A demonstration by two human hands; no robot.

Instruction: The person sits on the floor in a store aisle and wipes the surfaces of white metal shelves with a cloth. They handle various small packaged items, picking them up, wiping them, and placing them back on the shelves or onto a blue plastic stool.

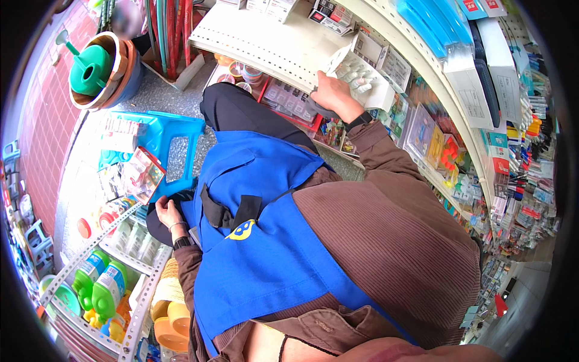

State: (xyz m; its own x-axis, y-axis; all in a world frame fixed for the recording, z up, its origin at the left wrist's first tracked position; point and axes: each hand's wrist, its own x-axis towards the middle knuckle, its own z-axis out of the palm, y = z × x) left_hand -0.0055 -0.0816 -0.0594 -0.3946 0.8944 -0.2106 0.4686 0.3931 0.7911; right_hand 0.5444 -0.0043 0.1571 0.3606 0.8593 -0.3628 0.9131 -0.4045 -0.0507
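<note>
At the front edge of a white perforated metal shelf (271, 38), my right hand (334, 96) is closed on a dark grey cloth-like item (319, 108), mostly hidden under my palm. Just beyond that hand, an opened white carton (382, 88) holds several small white bottles (355, 78). My left hand (167, 213) rests by my bent knee, loosely curled, with nothing visible in it. Close to its fingers, a red-edged clear box (144, 176) of small items leans on a blue plastic stool (183, 131).
Below the shelf are packaged goods in a red tray (289, 102). A metal rack (158, 271) at my left holds green bottles (108, 289). Nested pots with a green watering can (92, 70) stand far left. Crowded shelving (470, 172) curves along my right.
</note>
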